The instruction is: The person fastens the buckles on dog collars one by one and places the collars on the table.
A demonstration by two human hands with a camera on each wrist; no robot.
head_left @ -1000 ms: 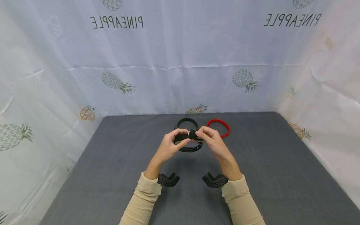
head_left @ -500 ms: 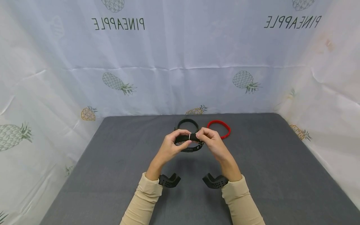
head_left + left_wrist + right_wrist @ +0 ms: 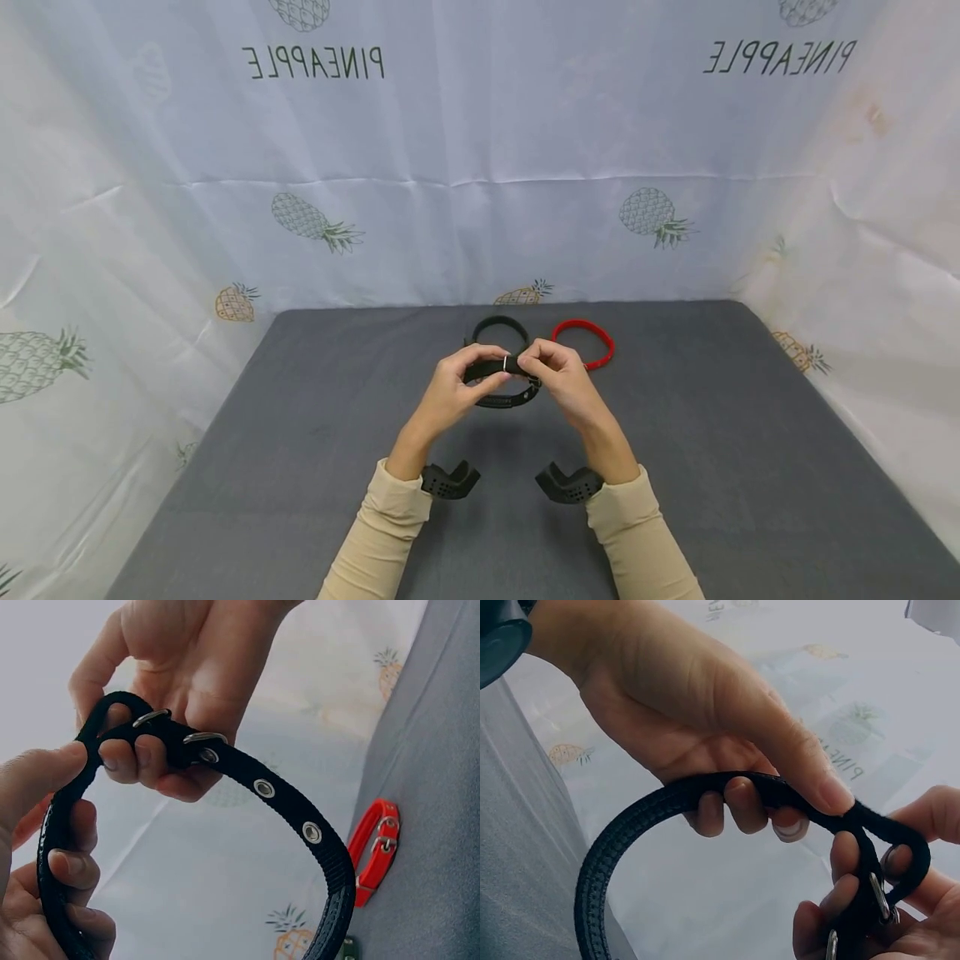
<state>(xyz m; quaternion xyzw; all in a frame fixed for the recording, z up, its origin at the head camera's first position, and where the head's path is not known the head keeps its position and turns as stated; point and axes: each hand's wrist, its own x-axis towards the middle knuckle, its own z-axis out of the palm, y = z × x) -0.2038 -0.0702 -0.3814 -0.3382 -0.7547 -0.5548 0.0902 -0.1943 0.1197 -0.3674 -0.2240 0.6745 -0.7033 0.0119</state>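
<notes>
Held up above the table is a black collar (image 3: 289,799) with metal-ringed holes, bent into a ring. My left hand (image 3: 447,385) grips its padded stretch, fingers curled round it and thumb pressing on the strap in the left wrist view. At the buckle end, my right hand (image 3: 564,382) pinches the webbing, which makes a small loop there. Two metal pieces, including a ring (image 3: 152,718), sit by the right fingertips; the fingers partly cover the buckle.
Behind the hands, another dark collar (image 3: 501,319) lies on the grey table (image 3: 337,467). To its right is a red collar (image 3: 604,335) with a metal buckle. A white pineapple-print curtain (image 3: 480,242) surrounds the table's back and sides.
The black strap piece by the right fingers stood up a second ago and now lies lower, in line with the band. My right hand has shifted slightly left; the left is nearly still.
</notes>
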